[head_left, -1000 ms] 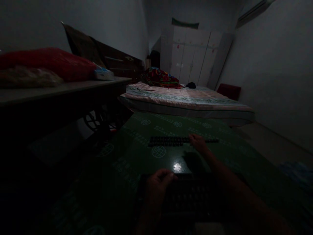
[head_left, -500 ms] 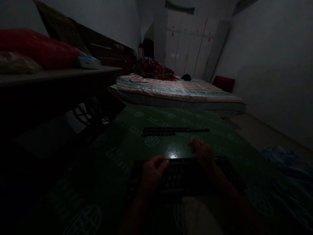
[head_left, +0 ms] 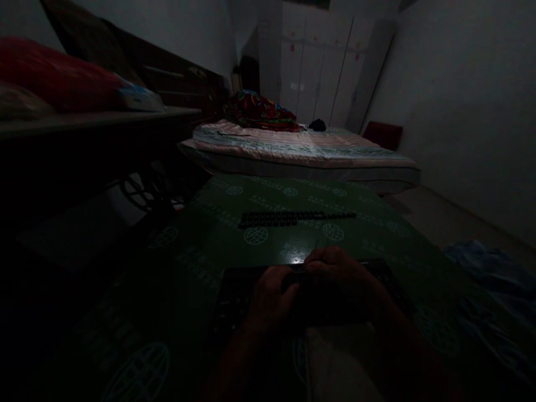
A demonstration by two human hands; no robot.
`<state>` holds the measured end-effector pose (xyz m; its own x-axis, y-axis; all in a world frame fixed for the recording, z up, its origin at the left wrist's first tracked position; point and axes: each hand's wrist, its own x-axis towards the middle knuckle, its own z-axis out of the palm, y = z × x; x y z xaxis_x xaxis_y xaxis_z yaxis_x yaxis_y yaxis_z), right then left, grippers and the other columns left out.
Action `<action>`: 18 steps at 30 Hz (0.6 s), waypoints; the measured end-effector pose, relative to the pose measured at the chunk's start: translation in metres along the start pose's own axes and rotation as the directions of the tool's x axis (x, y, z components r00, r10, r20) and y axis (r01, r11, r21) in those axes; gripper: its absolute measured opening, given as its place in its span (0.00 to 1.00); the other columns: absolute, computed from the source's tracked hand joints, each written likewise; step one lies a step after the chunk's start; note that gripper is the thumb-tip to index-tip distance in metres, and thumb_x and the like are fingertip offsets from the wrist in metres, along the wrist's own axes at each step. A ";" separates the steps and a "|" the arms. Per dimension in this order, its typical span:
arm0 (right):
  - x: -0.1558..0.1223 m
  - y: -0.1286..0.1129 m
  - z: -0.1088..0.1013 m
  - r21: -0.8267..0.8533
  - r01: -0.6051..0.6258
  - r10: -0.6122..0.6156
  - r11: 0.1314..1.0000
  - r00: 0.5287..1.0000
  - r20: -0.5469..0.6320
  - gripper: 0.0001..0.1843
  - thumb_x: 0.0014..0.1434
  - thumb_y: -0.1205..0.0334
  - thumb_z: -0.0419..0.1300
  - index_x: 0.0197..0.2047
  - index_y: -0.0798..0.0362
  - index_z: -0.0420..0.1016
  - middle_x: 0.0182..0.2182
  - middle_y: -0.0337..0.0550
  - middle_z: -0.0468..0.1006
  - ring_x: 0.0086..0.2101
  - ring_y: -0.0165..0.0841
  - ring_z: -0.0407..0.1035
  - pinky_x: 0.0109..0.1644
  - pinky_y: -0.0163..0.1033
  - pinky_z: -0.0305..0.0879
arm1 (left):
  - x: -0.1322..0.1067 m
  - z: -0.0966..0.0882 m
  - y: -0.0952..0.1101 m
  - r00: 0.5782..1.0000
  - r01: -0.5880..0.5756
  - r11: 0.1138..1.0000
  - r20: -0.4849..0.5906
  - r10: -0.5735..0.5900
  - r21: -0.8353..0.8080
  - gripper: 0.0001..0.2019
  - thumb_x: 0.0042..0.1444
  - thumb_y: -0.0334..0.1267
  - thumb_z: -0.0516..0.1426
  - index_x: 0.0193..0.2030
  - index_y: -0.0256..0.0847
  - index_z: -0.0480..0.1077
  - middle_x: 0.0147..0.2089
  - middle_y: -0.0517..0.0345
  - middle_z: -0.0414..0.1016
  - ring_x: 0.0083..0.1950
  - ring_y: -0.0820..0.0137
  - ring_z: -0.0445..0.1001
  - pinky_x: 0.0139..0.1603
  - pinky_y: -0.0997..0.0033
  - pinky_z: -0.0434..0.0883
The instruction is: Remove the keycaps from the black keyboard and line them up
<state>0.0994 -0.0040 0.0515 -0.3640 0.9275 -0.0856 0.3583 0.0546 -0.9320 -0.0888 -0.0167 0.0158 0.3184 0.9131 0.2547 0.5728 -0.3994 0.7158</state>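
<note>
A dark keyboard (head_left: pixel 234 298) lies on the green table in front of me, its middle covered by my hands and deep shadow. My left hand (head_left: pixel 272 296) is over its left-middle part, fingers curled and thumb pointing right; whatever they hold is hidden. Just to the right, my right hand (head_left: pixel 335 265) is closed in a pinch at the keyboard's back edge. Two thin wire ends of a wire tool (head_left: pixel 317 245) stick up from its fingers. Beyond the hands, loose black keycaps (head_left: pixel 272 218) are laid out in rows.
The green table (head_left: pixel 201 234) carries white globe prints. A pale cloth or pad (head_left: pixel 335 363) is at the near edge. A bed (head_left: pixel 301 151) stands behind the table, a shelf (head_left: pixel 180 111) with a red bag (head_left: pixel 58 75) at left. Bluish cloth (head_left: pixel 489 268) lies at right.
My right hand has moved left and down to the keyboard beside my left hand, and thin wires now show above its fingers. The view has tilted slightly downward.
</note>
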 end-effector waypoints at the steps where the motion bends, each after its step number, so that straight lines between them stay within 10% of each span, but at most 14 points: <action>1: 0.000 0.001 0.000 0.012 -0.001 0.002 1.000 1.000 -0.003 0.13 0.52 0.56 0.57 0.32 0.58 0.75 0.20 0.36 0.71 0.20 0.25 0.64 0.24 0.29 0.58 | 0.000 0.000 -0.001 1.000 -0.014 1.000 0.003 0.014 0.008 0.08 0.48 0.33 0.54 0.36 0.39 0.69 0.37 0.55 0.72 0.40 0.67 0.71 0.41 0.68 0.67; 18: 0.000 0.002 0.003 0.097 0.057 -0.063 0.994 0.996 0.060 0.13 0.51 0.54 0.59 0.31 0.58 0.75 0.20 0.37 0.70 0.21 0.24 0.61 0.24 0.29 0.58 | 0.000 0.001 0.000 0.995 -0.096 0.994 0.036 0.094 0.046 0.06 0.50 0.32 0.52 0.34 0.41 0.69 0.36 0.55 0.73 0.40 0.66 0.69 0.41 0.68 0.66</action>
<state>0.0977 -0.0045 0.0484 -0.4363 0.8985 -0.0477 0.2520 0.0712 -0.9651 -0.0885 -0.0170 0.0150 0.3978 0.8678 0.2978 0.5737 -0.4886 0.6574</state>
